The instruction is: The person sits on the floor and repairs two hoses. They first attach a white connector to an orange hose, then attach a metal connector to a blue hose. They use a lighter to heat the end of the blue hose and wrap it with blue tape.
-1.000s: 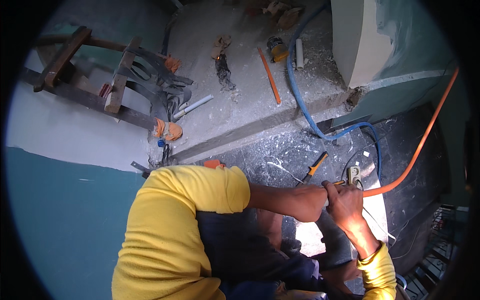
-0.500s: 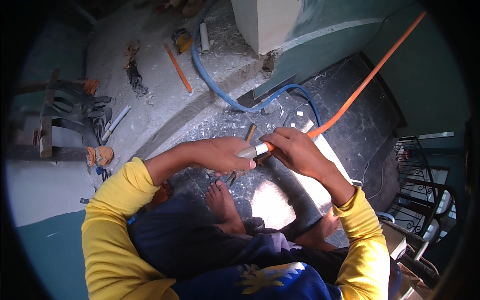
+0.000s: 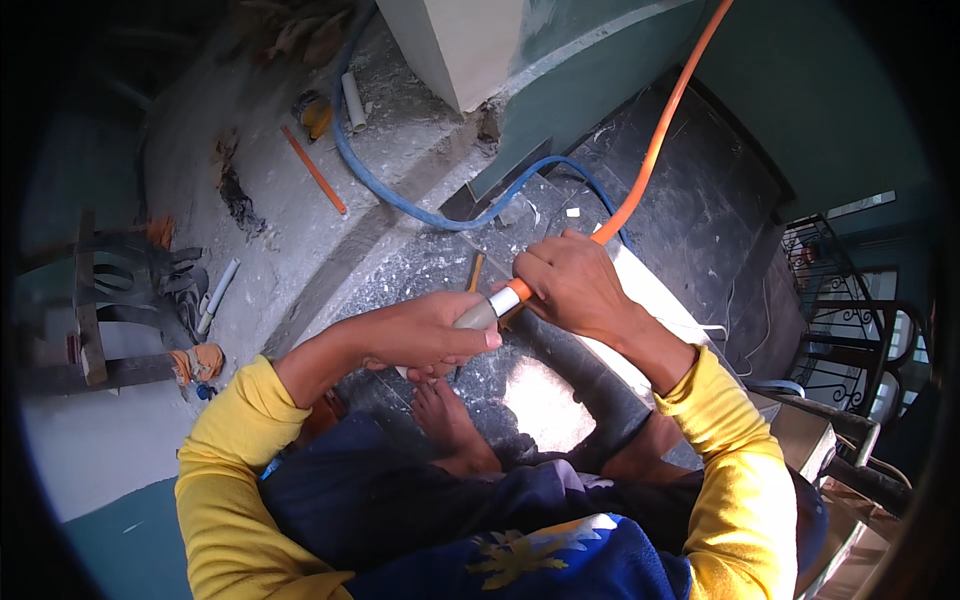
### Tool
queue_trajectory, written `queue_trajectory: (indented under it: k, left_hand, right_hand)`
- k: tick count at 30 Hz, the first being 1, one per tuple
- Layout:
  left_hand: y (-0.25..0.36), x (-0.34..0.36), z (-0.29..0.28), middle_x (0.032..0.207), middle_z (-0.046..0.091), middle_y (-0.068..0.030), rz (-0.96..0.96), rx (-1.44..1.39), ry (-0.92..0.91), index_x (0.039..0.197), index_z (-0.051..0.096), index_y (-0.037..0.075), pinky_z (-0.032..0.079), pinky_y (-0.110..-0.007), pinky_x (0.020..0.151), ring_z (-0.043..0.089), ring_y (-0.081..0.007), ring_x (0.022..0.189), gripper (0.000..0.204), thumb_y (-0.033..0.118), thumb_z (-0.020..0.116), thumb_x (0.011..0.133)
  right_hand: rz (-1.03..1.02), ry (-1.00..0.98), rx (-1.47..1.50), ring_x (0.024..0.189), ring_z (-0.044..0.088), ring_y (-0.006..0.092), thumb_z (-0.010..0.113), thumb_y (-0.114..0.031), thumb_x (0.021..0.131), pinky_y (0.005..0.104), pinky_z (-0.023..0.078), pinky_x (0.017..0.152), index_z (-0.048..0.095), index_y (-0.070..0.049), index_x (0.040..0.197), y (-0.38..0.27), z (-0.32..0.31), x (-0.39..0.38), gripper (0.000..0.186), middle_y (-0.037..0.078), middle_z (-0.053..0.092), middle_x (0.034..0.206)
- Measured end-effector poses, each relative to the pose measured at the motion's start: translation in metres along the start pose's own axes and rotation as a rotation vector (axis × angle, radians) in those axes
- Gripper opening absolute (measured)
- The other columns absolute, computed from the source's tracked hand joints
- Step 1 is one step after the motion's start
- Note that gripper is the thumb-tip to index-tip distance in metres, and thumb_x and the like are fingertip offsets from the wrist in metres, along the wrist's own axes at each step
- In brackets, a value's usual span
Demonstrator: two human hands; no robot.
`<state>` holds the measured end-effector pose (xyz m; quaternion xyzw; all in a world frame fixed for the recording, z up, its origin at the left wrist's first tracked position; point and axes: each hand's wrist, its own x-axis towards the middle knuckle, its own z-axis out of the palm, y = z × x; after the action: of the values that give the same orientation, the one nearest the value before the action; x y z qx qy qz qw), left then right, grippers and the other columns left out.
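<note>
Both hands (image 3: 430, 328) curled, close together; forearms (image 3: 322, 362) converging.

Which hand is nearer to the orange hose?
Right. The right hand grips the orange hose near its end; the left hand is around the grey piece beyond the white band.

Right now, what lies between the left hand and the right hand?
In the head view, a pale grey piece, a white band and a short stretch of orange hose span the gap from the left hand to the right hand.
</note>
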<state>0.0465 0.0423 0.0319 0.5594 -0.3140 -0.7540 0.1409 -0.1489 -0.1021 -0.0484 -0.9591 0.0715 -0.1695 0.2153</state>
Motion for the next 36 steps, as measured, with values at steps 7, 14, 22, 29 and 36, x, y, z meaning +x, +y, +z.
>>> queue_trajectory:
  k: [7, 14, 22, 29, 36]
  left_hand:
    - [-0.004, 0.012, 0.007, 0.064, 0.041, 0.0056, -0.044, -0.292, -0.048, 0.108, 0.051, 0.012, 0.032, -0.021, 0.038, 0.036, -0.0026, 0.044, 0.016, 0.026, 0.056, 0.109]
    - [-0.021, 0.015, 0.002, 0.063, 0.042, 0.0041, 0.013, -0.844, -0.279, 0.113, 0.05, 0.009, 0.029, -0.018, 0.03, 0.036, -0.002, 0.04, 0.014, 0.023, 0.045, 0.113]
    - [-0.019, 0.025, 0.015, 0.061, 0.042, 0.0062, -0.088, -0.827, -0.345, 0.102, 0.046, 0.013, 0.026, -0.017, 0.029, 0.034, -0.0001, 0.038, 0.014, 0.022, 0.044, 0.114]
    - [-0.015, 0.029, 0.02, 0.065, 0.044, 0.007, -0.05, -0.345, -0.153, 0.107, 0.05, 0.012, 0.031, -0.02, 0.038, 0.04, -0.0021, 0.046, 0.018, 0.028, 0.055, 0.11]
    - [-0.041, 0.044, 0.009, 0.079, 0.067, -0.0097, 0.304, 0.838, 0.284, 0.111, 0.055, 0.003, 0.054, -0.044, 0.061, 0.068, -0.0292, 0.064, 0.026, 0.026, 0.063, 0.103]
  right_hand:
    - [-0.021, -0.129, 0.18, 0.073, 0.064, 0.0328, 0.08, -0.019, 0.084, 0.0439, 0.049, 0.07, 0.064, -0.008, 0.088, 0.018, -0.011, 0.003, 0.02, 0.01, 0.063, 0.078]
    - [-0.224, 0.19, -0.035, 0.091, 0.063, 0.025, 0.069, -0.016, 0.09, 0.0387, 0.047, 0.084, 0.064, -0.007, 0.108, 0.012, -0.009, 0.006, 0.021, 0.006, 0.059, 0.092]
    - [-0.166, 0.112, 0.01, 0.069, 0.06, 0.0268, 0.08, -0.03, 0.085, 0.0393, 0.045, 0.066, 0.056, -0.009, 0.079, 0.003, -0.006, 0.0, 0.033, 0.005, 0.051, 0.07]
    - [-0.11, -0.08, -0.013, 0.074, 0.069, 0.034, 0.08, -0.026, 0.078, 0.0451, 0.052, 0.07, 0.063, -0.006, 0.077, 0.003, -0.002, -0.002, 0.027, 0.012, 0.063, 0.071]
    - [0.067, -0.431, 0.21, 0.07, 0.067, 0.0397, 0.08, -0.025, 0.08, 0.0485, 0.05, 0.063, 0.069, -0.003, 0.08, 0.004, 0.01, -0.002, 0.025, 0.017, 0.067, 0.072]
